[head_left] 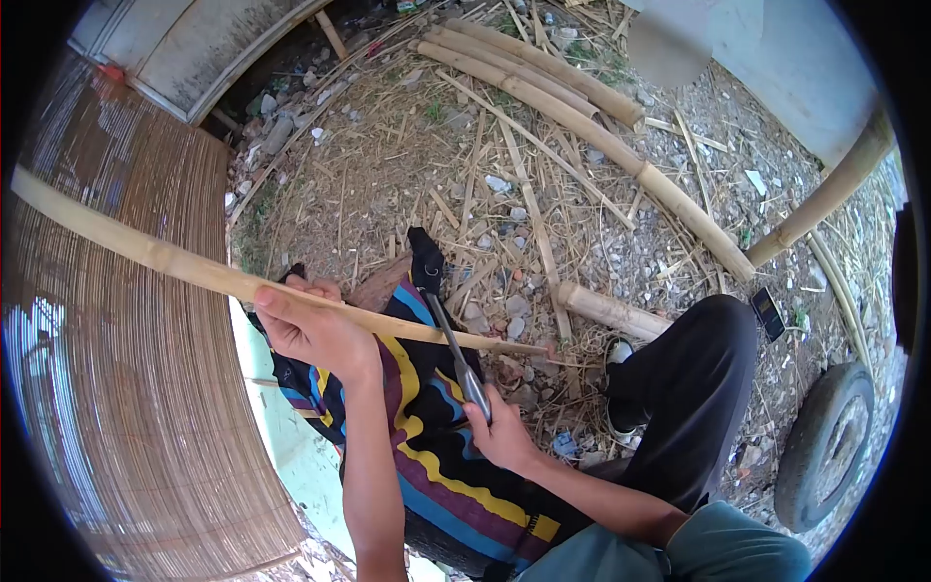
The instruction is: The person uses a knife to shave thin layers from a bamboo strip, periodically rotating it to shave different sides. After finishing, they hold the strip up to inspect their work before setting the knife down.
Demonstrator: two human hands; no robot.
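Here: bamboo strip [175,260] tight in L hand [310,335], knife [454,354] tight in R hand [499,432]

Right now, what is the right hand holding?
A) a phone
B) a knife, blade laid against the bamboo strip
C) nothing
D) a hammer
B: the right hand grips a knife, and its blade meets the bamboo strip that the left hand holds above the striped cloth.
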